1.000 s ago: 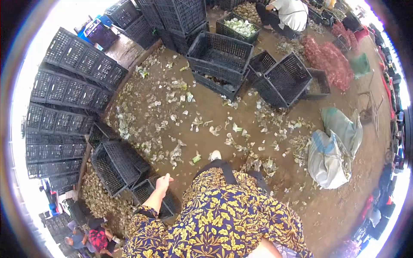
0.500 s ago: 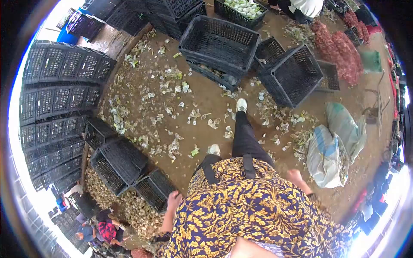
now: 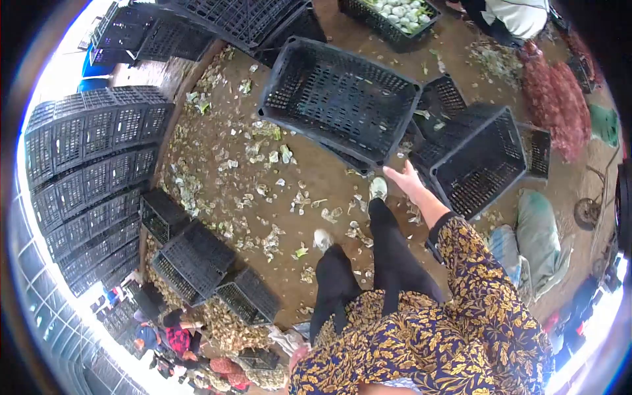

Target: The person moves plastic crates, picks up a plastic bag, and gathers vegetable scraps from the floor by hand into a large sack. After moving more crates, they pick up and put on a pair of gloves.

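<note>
My right hand (image 3: pixel 406 180) reaches forward with thumb and fingers apart, holding nothing. It is close to the near right corner of a large black plastic crate (image 3: pixel 342 99), which sits on top of another crate; I see no clear contact. To the right of the hand stands another black crate (image 3: pixel 480 161), its open side facing up and toward me. My left hand (image 3: pixel 299 357) is low beside my body, partly hidden by the patterned top and blurred, so its fingers do not show clearly.
Scraps of peeled leaves (image 3: pixel 263 191) litter the floor. Stacked black crates (image 3: pixel 99 145) line the left. A crate of white-and-green vegetables (image 3: pixel 395 13) stands ahead, near a person in white (image 3: pixel 520 16). Red mesh sacks (image 3: pixel 556 102) and pale sacks (image 3: pixel 536 227) lie right. More people work lower left.
I have stepped closer to the stacked crates, which now look larger. My right hand has swung up and forward from my side to near the crate's corner. My left hand has dropped back.
</note>
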`<state>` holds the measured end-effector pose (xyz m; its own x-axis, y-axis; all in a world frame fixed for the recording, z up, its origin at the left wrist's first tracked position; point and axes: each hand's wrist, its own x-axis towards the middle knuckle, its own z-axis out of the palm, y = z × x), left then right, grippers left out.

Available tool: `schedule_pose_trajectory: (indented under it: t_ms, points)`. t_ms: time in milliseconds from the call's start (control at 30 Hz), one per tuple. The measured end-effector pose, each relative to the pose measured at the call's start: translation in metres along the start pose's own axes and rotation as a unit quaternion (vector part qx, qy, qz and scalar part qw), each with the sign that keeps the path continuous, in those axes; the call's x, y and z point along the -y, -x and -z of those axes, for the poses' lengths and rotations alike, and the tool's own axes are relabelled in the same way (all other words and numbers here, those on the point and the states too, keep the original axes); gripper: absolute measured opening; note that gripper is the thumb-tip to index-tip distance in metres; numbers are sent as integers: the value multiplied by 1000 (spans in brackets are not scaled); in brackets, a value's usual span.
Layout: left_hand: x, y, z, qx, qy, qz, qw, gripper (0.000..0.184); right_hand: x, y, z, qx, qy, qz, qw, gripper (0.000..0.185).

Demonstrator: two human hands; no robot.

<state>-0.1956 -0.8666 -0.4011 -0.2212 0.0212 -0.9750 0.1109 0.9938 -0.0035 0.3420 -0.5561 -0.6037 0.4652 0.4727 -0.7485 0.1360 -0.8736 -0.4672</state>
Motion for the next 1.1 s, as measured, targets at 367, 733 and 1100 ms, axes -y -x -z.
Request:
schedule_pose_trajectory:
  t_ms: [367,733,1100]
  points:
    - [-69,-43,-28,7,27,53,998,33,-1,-138,-41,-123,-192,-77,970,34]
    - [-143,-103,-1,69,30,55,996,35,53,-40,-10,-66,-455,-84,884,22]
    - [-219,-118,6,83,-28,16,996,37,28,-37,-3,-126,-389,-65,910,18]
